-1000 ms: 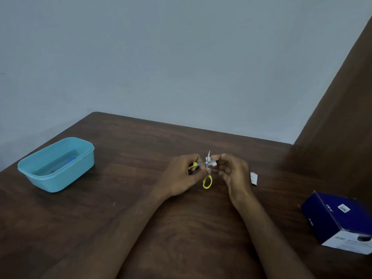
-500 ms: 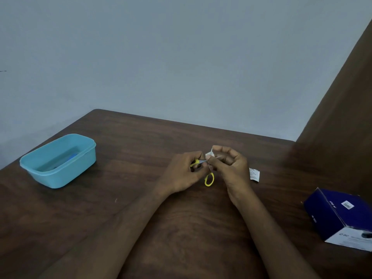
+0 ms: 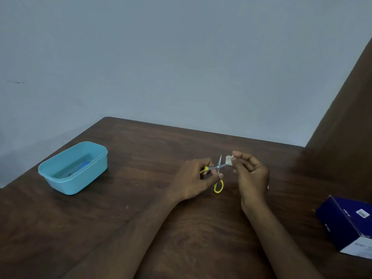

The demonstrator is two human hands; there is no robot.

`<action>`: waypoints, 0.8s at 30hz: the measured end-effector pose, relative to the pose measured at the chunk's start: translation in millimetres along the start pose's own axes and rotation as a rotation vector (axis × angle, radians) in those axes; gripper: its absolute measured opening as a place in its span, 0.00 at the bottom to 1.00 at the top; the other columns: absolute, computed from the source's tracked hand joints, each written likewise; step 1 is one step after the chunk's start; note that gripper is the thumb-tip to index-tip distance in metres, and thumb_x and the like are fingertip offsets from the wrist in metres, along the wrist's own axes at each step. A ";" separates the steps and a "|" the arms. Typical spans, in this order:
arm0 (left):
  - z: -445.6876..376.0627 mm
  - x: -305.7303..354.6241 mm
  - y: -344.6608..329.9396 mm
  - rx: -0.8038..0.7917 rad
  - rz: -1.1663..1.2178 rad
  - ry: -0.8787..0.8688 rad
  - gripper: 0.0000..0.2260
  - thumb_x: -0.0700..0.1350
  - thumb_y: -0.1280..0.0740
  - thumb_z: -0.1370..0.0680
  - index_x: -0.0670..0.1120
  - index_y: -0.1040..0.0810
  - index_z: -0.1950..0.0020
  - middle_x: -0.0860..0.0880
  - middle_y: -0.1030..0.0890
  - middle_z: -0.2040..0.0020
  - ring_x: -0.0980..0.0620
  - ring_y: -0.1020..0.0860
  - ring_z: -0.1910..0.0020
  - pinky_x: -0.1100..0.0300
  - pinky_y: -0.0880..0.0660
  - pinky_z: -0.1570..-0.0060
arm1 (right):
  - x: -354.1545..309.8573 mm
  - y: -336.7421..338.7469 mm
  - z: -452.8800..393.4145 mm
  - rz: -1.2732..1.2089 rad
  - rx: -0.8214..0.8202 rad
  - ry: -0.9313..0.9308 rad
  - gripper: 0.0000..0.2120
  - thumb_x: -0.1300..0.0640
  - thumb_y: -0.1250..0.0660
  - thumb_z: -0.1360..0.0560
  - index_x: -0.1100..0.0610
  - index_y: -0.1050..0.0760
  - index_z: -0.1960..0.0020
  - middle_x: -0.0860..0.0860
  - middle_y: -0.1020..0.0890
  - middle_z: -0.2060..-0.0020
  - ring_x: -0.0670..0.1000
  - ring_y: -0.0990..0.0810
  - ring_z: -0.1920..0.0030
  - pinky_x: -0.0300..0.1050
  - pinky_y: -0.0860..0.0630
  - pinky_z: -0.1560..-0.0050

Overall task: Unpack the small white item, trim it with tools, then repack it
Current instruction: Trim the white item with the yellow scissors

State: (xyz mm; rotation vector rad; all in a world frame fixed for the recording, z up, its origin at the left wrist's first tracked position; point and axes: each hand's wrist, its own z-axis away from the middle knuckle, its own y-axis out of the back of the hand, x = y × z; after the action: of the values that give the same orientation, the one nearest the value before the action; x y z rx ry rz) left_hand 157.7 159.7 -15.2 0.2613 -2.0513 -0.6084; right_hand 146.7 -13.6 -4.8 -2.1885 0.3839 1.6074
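Note:
My left hand grips small scissors with yellow handles, fingers through one loop while the other loop hangs below. The blades are spread apart, one pointing up and one toward the right. My right hand pinches the small white item between thumb and fingertips, just above the table. The white item sits at the tip of the right-pointing blade, between the two blades. Both hands hover over the middle of the dark wooden table.
A light blue plastic tub with something blue inside stands at the left of the table. A dark blue cardboard box lies at the right edge. A brown wooden panel rises at the right; a wall stands behind.
The scissor blades have opened wide. My hands have drawn slightly apart, and the white item now shows clearly at the blade tips. The white scrap beside my right hand is hidden now.

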 end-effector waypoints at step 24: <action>-2.2 -1.1 1.9 -0.056 0.023 0.069 0.16 0.55 0.25 0.21 0.50 0.22 0.64 0.57 0.30 0.71 0.59 0.33 0.71 0.60 0.36 0.67 | -4.8 -0.8 0.3 -0.319 -0.014 -0.179 0.09 0.66 0.23 0.26 0.57 0.14 0.47 0.52 0.10 0.53 0.48 0.13 0.52 0.40 0.17 0.49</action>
State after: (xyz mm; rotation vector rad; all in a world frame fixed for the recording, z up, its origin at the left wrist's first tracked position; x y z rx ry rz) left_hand 160.3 161.1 -14.1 0.2230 -1.9653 -0.6336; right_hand 145.4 -12.8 -0.1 -1.9746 -0.0287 1.6084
